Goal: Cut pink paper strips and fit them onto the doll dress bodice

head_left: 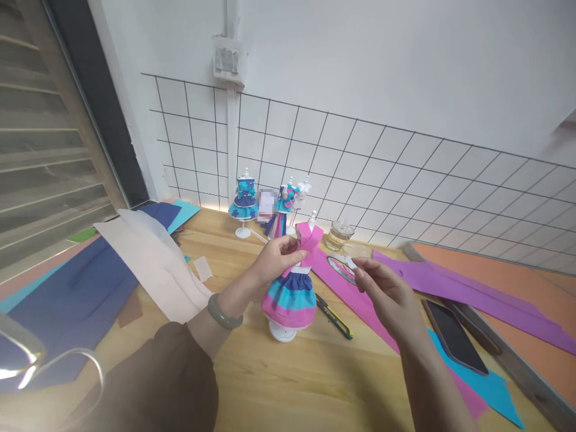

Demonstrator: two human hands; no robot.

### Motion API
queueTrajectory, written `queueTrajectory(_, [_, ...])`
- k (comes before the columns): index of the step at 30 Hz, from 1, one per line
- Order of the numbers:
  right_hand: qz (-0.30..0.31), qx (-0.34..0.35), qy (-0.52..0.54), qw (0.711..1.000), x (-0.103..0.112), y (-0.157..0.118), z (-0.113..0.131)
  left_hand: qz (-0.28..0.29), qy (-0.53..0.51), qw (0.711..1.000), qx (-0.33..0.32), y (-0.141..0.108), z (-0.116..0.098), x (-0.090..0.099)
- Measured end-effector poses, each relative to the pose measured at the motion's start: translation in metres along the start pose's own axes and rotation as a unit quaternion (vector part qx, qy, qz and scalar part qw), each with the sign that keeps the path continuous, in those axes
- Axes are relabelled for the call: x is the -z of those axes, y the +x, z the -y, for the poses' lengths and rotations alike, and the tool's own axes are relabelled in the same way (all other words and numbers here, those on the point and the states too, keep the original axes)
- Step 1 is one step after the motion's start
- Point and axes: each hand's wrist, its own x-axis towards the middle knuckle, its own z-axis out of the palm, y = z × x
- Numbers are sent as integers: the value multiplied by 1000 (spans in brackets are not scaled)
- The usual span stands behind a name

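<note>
A small white dress form (282,332) stands on the wooden table, wearing a ruffled skirt (290,298) banded in navy, turquoise and pink. A pink strip (310,237) wraps crosswise over its bodice and neck. My left hand (279,261) is closed on that pink strip at the chest, its thumb in front. To the right of the form, my right hand (382,288) pinches a thin roll of tape (341,268) by its near edge, apart from the dress. A craft knife (335,317) with a yellow and black handle lies beside the skirt.
Dressed miniature forms (243,204) stand at the back near a glass jar (339,235). Navy (67,300), cream (148,258) and pink sheets (351,294) cover parts of the table. On the right lie a phone (454,336) and purple sheets (468,294). A wire grid (298,142) lines the wall.
</note>
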Motion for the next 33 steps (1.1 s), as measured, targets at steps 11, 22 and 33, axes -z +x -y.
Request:
queueTrajectory(11, [60, 72, -33, 995, -50, 30, 16, -89, 162, 982, -36, -2, 6, 12])
queueTrajectory(22, [71, 44, -22, 996, -52, 30, 11, -77, 149, 985, -45, -5, 7, 1])
queueTrajectory(33, [57, 69, -87, 992, -53, 28, 11, -104, 205, 972, -46, -10, 8, -4])
